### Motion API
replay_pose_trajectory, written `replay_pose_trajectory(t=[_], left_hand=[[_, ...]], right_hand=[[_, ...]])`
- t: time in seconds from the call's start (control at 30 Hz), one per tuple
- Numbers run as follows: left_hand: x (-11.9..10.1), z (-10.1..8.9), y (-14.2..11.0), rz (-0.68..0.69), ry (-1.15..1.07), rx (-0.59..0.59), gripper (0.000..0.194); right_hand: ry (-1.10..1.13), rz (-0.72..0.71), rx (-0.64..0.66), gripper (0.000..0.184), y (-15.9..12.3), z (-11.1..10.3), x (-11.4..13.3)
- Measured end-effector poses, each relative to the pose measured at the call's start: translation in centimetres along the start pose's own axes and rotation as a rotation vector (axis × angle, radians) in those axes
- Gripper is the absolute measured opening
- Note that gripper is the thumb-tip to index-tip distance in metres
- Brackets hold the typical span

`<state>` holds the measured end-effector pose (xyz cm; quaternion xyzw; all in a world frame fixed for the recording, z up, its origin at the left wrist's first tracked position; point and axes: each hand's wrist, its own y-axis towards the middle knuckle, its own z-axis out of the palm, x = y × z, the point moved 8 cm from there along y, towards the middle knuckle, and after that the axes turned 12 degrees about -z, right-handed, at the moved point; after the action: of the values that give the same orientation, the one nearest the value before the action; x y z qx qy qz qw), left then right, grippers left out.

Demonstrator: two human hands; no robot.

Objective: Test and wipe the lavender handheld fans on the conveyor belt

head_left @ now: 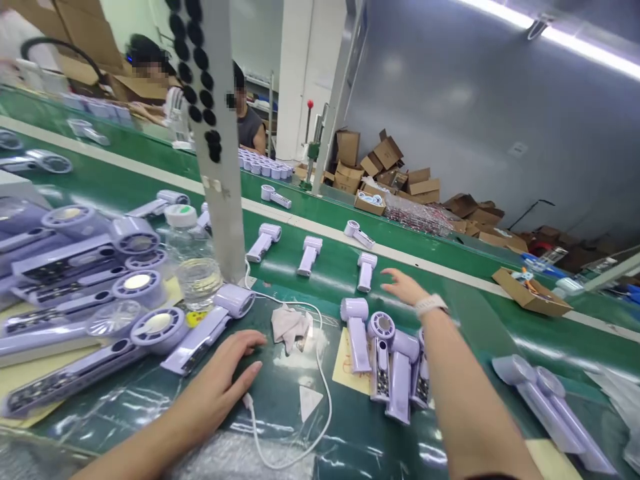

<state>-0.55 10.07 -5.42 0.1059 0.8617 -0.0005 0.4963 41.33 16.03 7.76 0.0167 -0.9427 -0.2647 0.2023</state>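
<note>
Nothing legible, just blurred red marks (347,363) on yellow paper (344,375) beneath a lavender fan (358,341)

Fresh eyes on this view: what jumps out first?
Probably the heap of lilac fans on the left, beside a clear bottle. Next, the right hand, stretched over the green belt near a single fan; the left hand is near a looped white cable.

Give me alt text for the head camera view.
A person's right hand, open, extends beside a lilac handheld fan on a green belt; the left hand is near a white cable. More fans are heaped at the picture's left.
</note>
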Motion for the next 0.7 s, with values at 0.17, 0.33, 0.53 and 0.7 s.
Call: replay_pose_trajectory(t=[0.17, 0.33, 0.53, 0.7], left_hand=[[0.2, 0.5, 0.1, -0.017, 0.003, 0.128, 0.028], [-0.3, 0.7, 0.4, -0.053, -0.018, 0.240, 0.022], [0.3, 1.1, 0.5, -0.141, -0.289, 0.343, 0.026], [-3.2, 1.8, 0.6, -0.277, -1.247, 0.397, 0.068]], right_hand=[[-0.093, 0.126, 0.374, 0.037, 6.2, 14.4, 9.5], [-0.208, 0.231, 0.592, 0.038, 6.4, 20.5, 15.7], [-0.085, 0.073, 0.649, 0.027, 2.4, 15.6, 18.0], [0.096, -0.131, 0.475, 0.048, -7.8, 9.8, 23.0]])
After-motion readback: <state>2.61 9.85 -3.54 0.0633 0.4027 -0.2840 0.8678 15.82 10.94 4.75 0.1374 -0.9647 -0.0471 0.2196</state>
